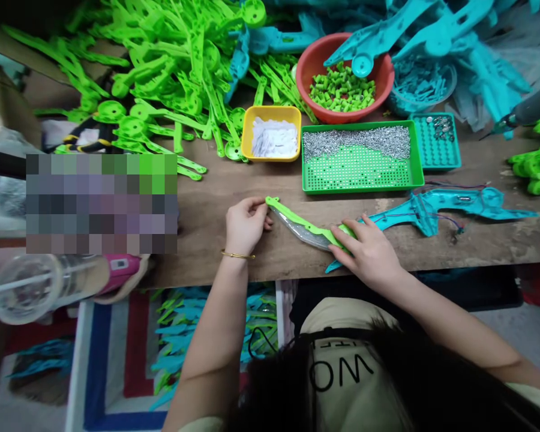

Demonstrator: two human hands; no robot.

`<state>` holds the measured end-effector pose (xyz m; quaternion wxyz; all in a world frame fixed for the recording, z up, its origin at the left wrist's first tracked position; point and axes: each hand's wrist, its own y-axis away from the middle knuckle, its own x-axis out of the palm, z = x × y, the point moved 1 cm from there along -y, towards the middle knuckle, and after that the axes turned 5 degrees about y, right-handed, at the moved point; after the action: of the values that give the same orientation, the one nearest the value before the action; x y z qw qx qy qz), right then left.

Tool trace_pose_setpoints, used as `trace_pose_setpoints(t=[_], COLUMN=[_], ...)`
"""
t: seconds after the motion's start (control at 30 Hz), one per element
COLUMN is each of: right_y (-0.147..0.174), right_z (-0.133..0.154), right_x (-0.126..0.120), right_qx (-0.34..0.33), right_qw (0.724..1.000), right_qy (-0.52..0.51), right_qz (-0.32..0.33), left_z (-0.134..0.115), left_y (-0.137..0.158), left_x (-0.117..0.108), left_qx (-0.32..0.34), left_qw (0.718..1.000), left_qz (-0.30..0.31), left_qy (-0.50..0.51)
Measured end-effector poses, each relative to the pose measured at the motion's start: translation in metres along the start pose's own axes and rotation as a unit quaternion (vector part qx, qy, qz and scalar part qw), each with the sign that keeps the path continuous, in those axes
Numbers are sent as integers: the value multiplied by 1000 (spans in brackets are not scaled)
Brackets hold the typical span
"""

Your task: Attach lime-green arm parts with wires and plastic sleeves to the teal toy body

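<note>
A long, bright green plastic piece with a clear curved strip [297, 231] along its lower edge lies between my hands, above the wooden bench. My left hand [246, 225] pinches its narrow left end between thumb and fingers. Over its wider right end, my right hand [369, 249] rests with fingers wrapped round it, partly hiding that end. Just right of this hand lies a blue plastic shell [432, 210] with thin wires across it. A pointed blue tip [333, 266] shows below my right fingers; what it belongs to is hidden.
Ahead stand a green tray [362, 191] of screws, a yellow tub [271, 159] of white pieces, a red bowl [306, 78] of small green parts and a teal tray [436, 157]. Green plastic parts [175, 66] are heaped at the back left. A clear cup [27, 288] is at left.
</note>
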<state>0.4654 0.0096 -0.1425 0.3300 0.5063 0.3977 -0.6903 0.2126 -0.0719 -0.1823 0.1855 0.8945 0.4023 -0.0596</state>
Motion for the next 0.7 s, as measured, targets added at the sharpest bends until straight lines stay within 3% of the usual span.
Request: trace_pose_setpoints(t=[0.2,0.4,0.6,0.7], right_y=[-4,-2,3,5], right_z=[1,-1,-2,-2], right_x=[-3,2,18,23], right_qx=[-24,-30,-10,-25], right_qw=[999,998,998,998], right_qy=[21,29,43,55], right_qz=[19,38,35,22], left_z=[-4,-6,-18,-19], left_y=[-1,-4,0,0], left_x=[3,3,-2,-3], left_qx=[-21,-28,48,39], left_qw=[1000,999,990,996], left_qz=[-2,16,-3,-2], left_qy=[12,-37,-134,-81])
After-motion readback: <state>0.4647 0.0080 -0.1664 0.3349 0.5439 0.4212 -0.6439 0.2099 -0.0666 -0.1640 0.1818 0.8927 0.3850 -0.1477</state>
